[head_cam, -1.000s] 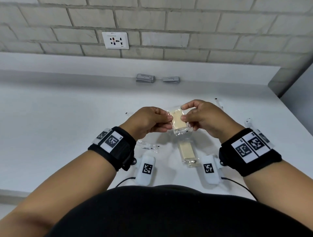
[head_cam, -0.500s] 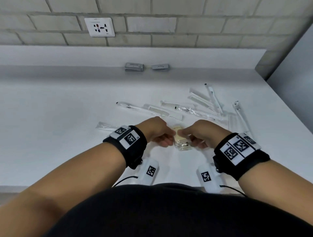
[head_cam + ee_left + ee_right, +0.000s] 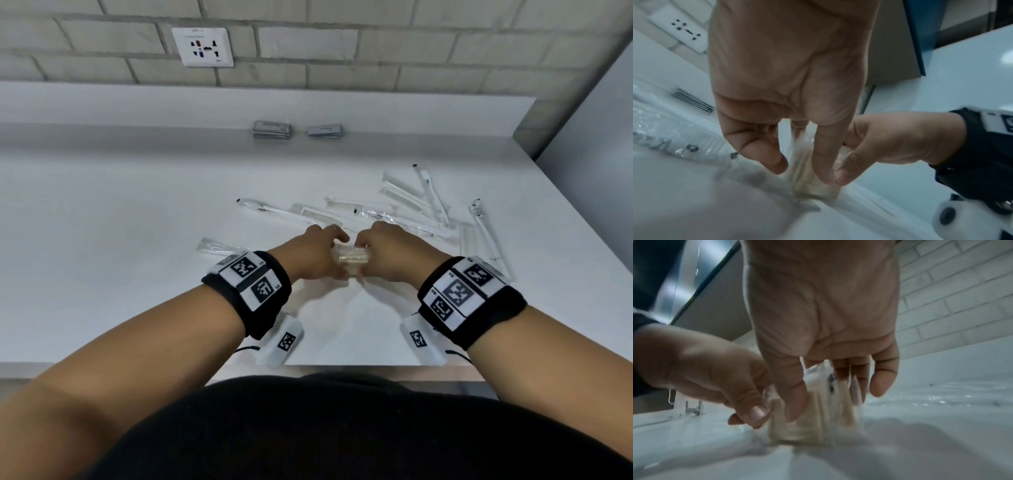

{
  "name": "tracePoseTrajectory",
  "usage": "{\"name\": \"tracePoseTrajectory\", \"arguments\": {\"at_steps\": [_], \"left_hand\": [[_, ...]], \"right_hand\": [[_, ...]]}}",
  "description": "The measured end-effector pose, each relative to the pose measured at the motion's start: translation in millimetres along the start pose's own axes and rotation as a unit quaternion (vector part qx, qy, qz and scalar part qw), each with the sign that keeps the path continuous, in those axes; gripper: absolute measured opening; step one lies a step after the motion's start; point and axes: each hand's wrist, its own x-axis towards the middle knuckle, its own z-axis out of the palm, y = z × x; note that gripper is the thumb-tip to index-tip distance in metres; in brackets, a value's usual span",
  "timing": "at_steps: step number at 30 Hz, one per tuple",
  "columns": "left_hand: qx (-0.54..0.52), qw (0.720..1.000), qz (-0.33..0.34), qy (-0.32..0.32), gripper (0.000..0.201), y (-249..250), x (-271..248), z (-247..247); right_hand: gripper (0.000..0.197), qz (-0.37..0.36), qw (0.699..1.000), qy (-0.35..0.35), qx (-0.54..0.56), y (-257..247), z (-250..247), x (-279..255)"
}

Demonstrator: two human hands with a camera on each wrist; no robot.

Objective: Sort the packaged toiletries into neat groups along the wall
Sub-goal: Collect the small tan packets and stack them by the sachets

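Several cream soap bars in clear wrap (image 3: pixel 351 257) are pressed together on edge on the white counter (image 3: pixel 137 260). My left hand (image 3: pixel 325 246) grips them from the left and my right hand (image 3: pixel 376 246) from the right. In the left wrist view the soap stack (image 3: pixel 813 181) sits between my left fingers (image 3: pixel 774 160) and the right hand's thumb (image 3: pixel 846 172). The right wrist view shows the soap stack (image 3: pixel 813 421), blurred, touching the counter. Wrapped combs (image 3: pixel 318 216) and wrapped toothbrushes (image 3: pixel 433 195) lie scattered beyond my hands.
Two low stacks of grey sachets (image 3: pixel 272 129) (image 3: pixel 324 131) sit against the ledge at the back wall. A wall socket (image 3: pixel 202 46) is above them. A clear wrapped item (image 3: pixel 214 246) lies left of my left wrist. The counter ends at the right edge (image 3: pixel 582 219).
My hands came down from chest height with one soap packet onto the packet lying on the counter. Both hands now squeeze the packets together, a little farther forward.
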Motion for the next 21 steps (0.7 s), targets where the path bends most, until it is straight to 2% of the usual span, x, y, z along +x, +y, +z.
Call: {"name": "tracePoseTrajectory", "arguments": {"at_steps": [3, 8, 11, 14, 17, 21], "left_hand": [[0.072, 0.997, -0.002, -0.002, 0.067, -1, 1, 8], [0.047, 0.999, -0.004, 0.010, 0.064, -5, 5, 13], [0.021, 1.000, 0.005, 0.001, 0.066, -2, 8, 17], [-0.003, 1.000, 0.015, 0.005, 0.070, 2, 9, 19], [0.007, 1.000, 0.024, 0.013, 0.073, 0, 10, 17], [0.058, 0.997, 0.046, 0.020, 0.070, 1, 8, 19]], "right_hand": [[0.049, -0.001, 1.000, -0.024, -0.011, 3, 10, 0], [0.074, 0.046, 0.997, -0.025, 0.057, 16, 16, -9], [0.083, 0.026, 0.991, -0.043, 0.123, 14, 18, -11], [0.083, -0.006, 0.988, -0.015, 0.156, 12, 21, -10], [0.074, -0.006, 0.989, 0.033, 0.144, 17, 22, -8], [0.065, -0.012, 0.995, 0.024, 0.094, 18, 26, -8]]}}
